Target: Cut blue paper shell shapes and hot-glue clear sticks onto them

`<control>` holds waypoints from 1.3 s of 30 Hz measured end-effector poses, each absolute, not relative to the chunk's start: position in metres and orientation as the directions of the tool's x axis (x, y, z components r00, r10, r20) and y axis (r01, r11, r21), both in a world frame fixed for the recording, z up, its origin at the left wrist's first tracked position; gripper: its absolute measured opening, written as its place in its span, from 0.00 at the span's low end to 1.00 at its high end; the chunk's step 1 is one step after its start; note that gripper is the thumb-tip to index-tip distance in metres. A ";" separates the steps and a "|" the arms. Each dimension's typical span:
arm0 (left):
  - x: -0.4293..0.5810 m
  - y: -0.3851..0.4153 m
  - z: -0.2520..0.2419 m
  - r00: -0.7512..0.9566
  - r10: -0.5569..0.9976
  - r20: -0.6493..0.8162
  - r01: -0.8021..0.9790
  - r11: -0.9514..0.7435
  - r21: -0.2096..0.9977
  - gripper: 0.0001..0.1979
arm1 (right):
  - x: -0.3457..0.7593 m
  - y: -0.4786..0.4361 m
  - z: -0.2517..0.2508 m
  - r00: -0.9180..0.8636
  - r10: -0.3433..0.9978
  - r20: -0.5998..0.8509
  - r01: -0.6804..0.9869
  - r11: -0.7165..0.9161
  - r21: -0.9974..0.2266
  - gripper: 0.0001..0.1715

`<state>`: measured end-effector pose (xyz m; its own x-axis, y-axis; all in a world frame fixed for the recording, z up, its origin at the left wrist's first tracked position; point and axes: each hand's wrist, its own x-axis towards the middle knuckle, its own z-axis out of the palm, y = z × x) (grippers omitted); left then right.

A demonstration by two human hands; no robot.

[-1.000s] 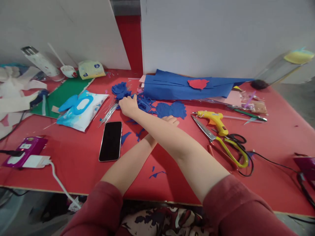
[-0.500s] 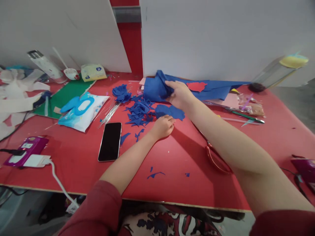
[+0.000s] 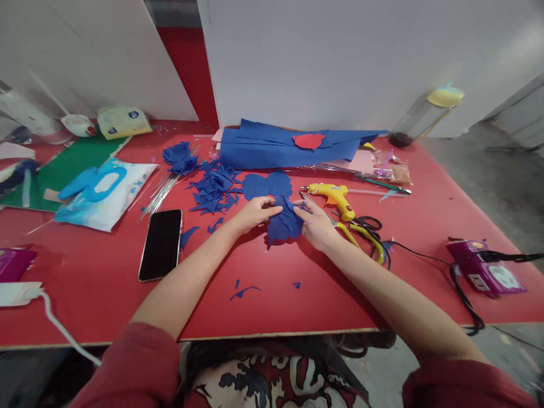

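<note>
Over the front middle of the table, my left hand (image 3: 258, 215) pinches the left edge of a small stack of blue petal-shaped pieces (image 3: 284, 222). The right edge of that stack is between the thumb and fingers of my right hand (image 3: 317, 222). Just beyond my hands lie flat blue pieces with scalloped edges (image 3: 267, 184). A heap of blue scraps (image 3: 215, 186) sits to their left. Farther back, a large folded blue sheet (image 3: 259, 148) has a red cut-out shape (image 3: 309, 140) on top. Whether the sheets are paper or cloth, I cannot tell.
A yellow glue gun (image 3: 335, 197), yellow-handled pliers (image 3: 368, 241) and black scissors (image 3: 369, 222) lie right of my hands. On the left are a phone (image 3: 161, 243), thin wires (image 3: 164, 192), a blue flower (image 3: 179, 157) and a wipes pack (image 3: 106, 195). A purple power socket (image 3: 488, 266) stands right.
My right hand has left the large blue sheet and come back toward me. Both hands now hold the blue petal-shaped pieces together. The view has turned to the right.
</note>
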<state>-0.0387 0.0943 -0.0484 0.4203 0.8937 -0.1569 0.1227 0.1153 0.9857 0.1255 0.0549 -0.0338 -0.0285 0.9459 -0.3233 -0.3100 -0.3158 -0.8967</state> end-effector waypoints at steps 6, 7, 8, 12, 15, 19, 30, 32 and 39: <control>-0.036 0.076 -0.042 0.481 0.864 -0.152 0.255 0.028 0.967 0.08 | 0.124 0.034 -0.040 -0.094 0.923 -0.374 -0.305 -0.384 -0.872 0.27; -0.038 0.074 -0.042 0.461 0.876 -0.142 0.271 0.014 0.963 0.07 | 0.124 0.033 -0.041 -0.099 0.932 -0.348 -0.287 -0.362 -0.887 0.30; -0.039 0.071 -0.043 0.433 0.893 -0.122 0.283 -0.005 0.959 0.07 | 0.125 0.031 -0.043 -0.099 0.942 -0.322 -0.262 -0.337 -0.904 0.32; -0.047 0.060 -0.048 0.349 0.937 -0.008 0.221 -0.074 0.972 0.10 | 0.125 0.029 -0.048 -0.091 0.955 -0.283 -0.156 -0.294 -0.943 0.34; -0.050 0.053 -0.052 0.338 0.941 -0.001 0.168 -0.059 0.984 0.12 | 0.124 0.030 -0.050 -0.125 0.955 -0.268 -0.143 -0.285 -0.948 0.29; -0.052 0.042 -0.053 0.032 0.989 0.145 0.261 -0.149 0.954 0.11 | 0.127 0.029 -0.052 -0.101 0.974 -0.201 -0.075 -0.209 -0.975 0.22; -0.035 0.020 -0.048 0.264 0.917 -0.300 -0.343 0.380 0.859 0.10 | 0.134 0.023 -0.062 -0.482 0.812 0.328 0.714 0.581 -0.391 0.18; -0.037 0.024 -0.049 0.211 0.913 -0.348 -0.379 0.405 0.832 0.06 | 0.133 0.026 -0.068 -0.545 0.767 0.340 0.697 0.639 -0.325 0.17; -0.043 0.031 -0.049 0.219 0.906 -0.362 -0.288 0.414 0.864 0.07 | 0.135 0.030 -0.070 -0.538 0.724 0.432 0.624 0.686 -0.373 0.11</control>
